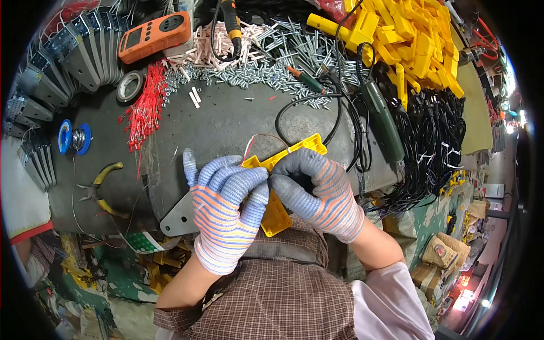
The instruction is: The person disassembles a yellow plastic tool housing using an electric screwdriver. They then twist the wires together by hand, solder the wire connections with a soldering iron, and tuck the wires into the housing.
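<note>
A yellow plastic shell [276,217], shaped like a T, lies under both hands at the near edge of the bench. A black cable runs to its upper side, and a thin red-and-white wire [247,148] sticks up by its upper left arm. My left hand [229,195], in a striped knit glove, is closed with thumb and forefinger together over the shell's middle. From the other side my right hand [320,195], gloved alike with greyed fingertips, pinches at the same spot. Whatever lies between the fingertips is hidden. A grey metal plate [178,218] is just left of my left hand.
Yellow-handled cutters [102,190], a solder spool [74,137] and red wire leads [146,107] lie left. Screws [249,71], an orange meter [154,37] and a soldering iron [231,25] are at the back. A green electric screwdriver [382,122], yellow shells [422,51] and black cables [428,139] crowd the right.
</note>
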Demonstrator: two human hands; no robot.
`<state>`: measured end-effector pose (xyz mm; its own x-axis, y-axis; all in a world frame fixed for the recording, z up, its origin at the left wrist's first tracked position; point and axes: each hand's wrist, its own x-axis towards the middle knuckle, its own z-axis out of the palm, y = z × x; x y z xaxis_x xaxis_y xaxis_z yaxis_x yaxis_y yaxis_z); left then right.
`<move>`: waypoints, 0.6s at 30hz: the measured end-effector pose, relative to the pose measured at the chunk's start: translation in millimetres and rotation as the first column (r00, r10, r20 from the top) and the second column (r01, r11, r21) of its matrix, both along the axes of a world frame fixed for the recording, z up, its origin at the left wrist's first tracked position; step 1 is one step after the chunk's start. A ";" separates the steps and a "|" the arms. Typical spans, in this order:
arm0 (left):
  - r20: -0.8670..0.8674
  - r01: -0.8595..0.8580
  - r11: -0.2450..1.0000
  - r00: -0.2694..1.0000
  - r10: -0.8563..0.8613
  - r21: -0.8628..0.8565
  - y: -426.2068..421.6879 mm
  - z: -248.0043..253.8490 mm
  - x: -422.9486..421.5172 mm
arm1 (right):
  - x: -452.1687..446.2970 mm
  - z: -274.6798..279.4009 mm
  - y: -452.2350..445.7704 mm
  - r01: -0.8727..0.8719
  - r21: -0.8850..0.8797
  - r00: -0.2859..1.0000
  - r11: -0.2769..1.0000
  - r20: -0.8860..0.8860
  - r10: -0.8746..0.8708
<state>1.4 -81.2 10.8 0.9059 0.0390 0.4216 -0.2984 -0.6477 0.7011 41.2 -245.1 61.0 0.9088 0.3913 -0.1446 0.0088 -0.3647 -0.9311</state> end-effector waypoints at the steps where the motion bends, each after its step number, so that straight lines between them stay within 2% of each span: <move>1: -0.010 -0.014 0.999 1.000 0.014 0.038 -0.5 1.4 -0.4 | 0.2 1.1 -0.7 0.000 0.000 1.000 1.000 0.000 0.000; 2: -0.010 -0.013 0.999 1.000 0.014 0.038 -0.6 4.6 -0.1 | 0.8 3.0 -1.5 -0.029 -0.060 0.997 0.998 0.068 0.033; 3: 0.051 -0.022 0.992 0.999 0.016 0.126 -0.4 8.9 0.9 | 1.5 4.1 -2.4 -0.054 -0.121 0.988 0.991 0.135 0.070; 4: 0.112 -0.036 0.977 0.994 0.012 0.212 -0.2 11.4 2.0 | 2.2 2.4 -3.5 -0.053 -0.122 0.988 0.991 0.135 0.070; 5: 0.144 -0.022 0.945 0.989 -0.027 0.326 1.7 11.6 3.4 | 2.9 -0.9 -4.7 -0.071 -0.132 0.970 0.989 0.224 0.100; 6: 0.144 -0.021 0.945 0.989 -0.028 0.325 2.7 13.1 3.1 | 3.3 -2.5 -5.7 -0.087 -0.145 0.942 0.986 0.310 0.129; 9: 0.129 0.020 0.923 0.989 -0.075 0.384 4.9 16.3 4.0 | 4.3 0.1 -7.9 -0.139 -0.179 0.941 0.974 0.282 0.186; 10: 0.082 0.057 0.953 0.993 -0.085 0.299 5.7 16.0 6.2 | 2.6 -3.4 -7.8 -0.138 -0.180 0.942 0.974 0.282 0.185; 11: 0.035 0.089 0.974 0.995 -0.098 0.210 6.7 15.6 7.5 | -0.5 -10.5 -7.4 -0.072 -0.176 0.898 0.982 0.418 0.140; 12: 0.035 0.088 0.974 0.995 -0.098 0.210 7.4 14.9 7.8 | -2.0 -15.9 -7.3 -0.007 -0.162 0.833 0.987 0.546 0.096; 13: 0.001 0.085 0.987 0.996 -0.086 0.137 7.9 13.8 8.4 | -1.2 -17.5 -9.1 -0.009 -0.163 0.832 0.987 0.546 0.098; 15: -0.038 0.084 0.996 0.996 -0.083 0.031 8.1 12.8 9.2 | 0.9 -19.1 -14.6 -0.070 -0.400 0.673 0.914 0.657 0.339; 16: -0.037 0.084 0.996 0.996 -0.083 0.031 7.7 11.7 9.2 | 3.2 -21.3 -15.2 -0.069 -0.400 0.673 0.914 0.658 0.339; 18: -0.065 0.083 0.997 0.994 -0.083 -0.004 6.8 9.8 9.0 | 8.3 -24.5 -15.5 -0.034 -0.408 0.505 0.912 0.781 0.368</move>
<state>10.4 -74.4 20.6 0.9315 -0.0365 0.3620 -0.3049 -0.6214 0.7218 49.4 -260.6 36.4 0.5701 0.6657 0.4815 0.8201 -0.4966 -0.2845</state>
